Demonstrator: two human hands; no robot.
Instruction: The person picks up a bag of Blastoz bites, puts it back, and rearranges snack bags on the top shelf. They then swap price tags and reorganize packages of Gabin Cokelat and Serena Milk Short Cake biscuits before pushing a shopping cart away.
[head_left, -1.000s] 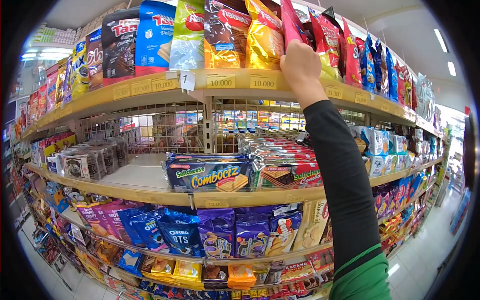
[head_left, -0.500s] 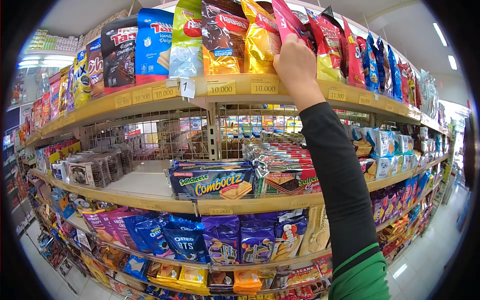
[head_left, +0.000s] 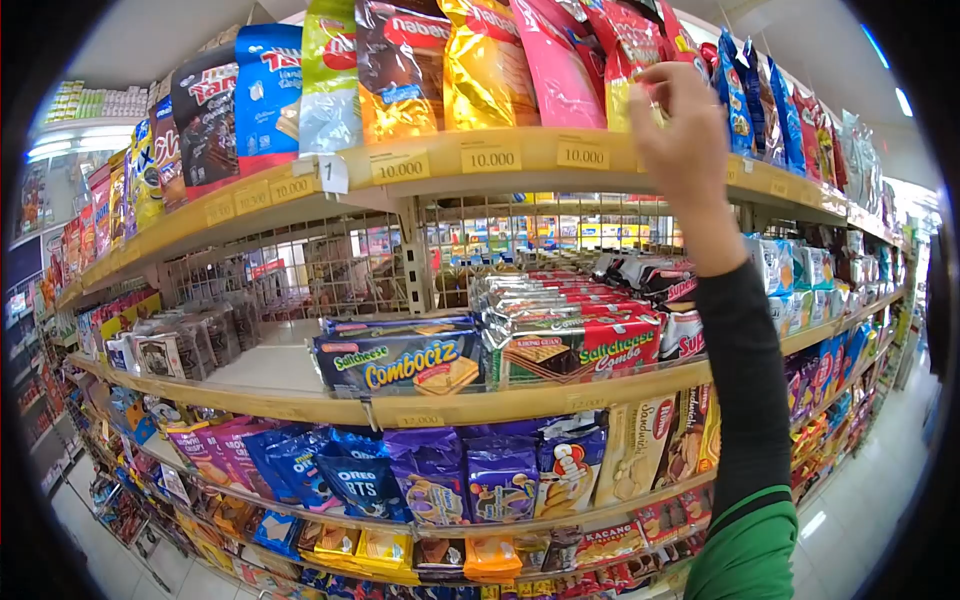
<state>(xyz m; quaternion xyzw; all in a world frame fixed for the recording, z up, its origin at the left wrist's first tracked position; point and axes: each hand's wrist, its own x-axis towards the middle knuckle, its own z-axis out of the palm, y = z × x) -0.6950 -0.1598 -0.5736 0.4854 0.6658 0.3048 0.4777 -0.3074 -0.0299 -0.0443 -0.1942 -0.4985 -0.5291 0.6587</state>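
My right hand is raised to the top shelf, slightly blurred, its thumb and fingers curved with a gap between them. It overlaps the lower right of a red and yellow snack bag, fingertips right at the bag's front. Just left of that bag a pink bag stands upright, touched by no hand. Farther left come a yellow Nabati bag, a brown and orange one and a green and silver one. My left hand is out of view.
Yellow price tags line the top shelf edge. On the shelf below lie Saltcheese Combociz packs and red-green Saltcheese packs. Blue Oreo packs and purple packs stand lower. Blue bags stand right of my hand.
My right hand has let go of the pink bag's top edge and moved right and down to the red and yellow bag. The shelf has shifted left in view.
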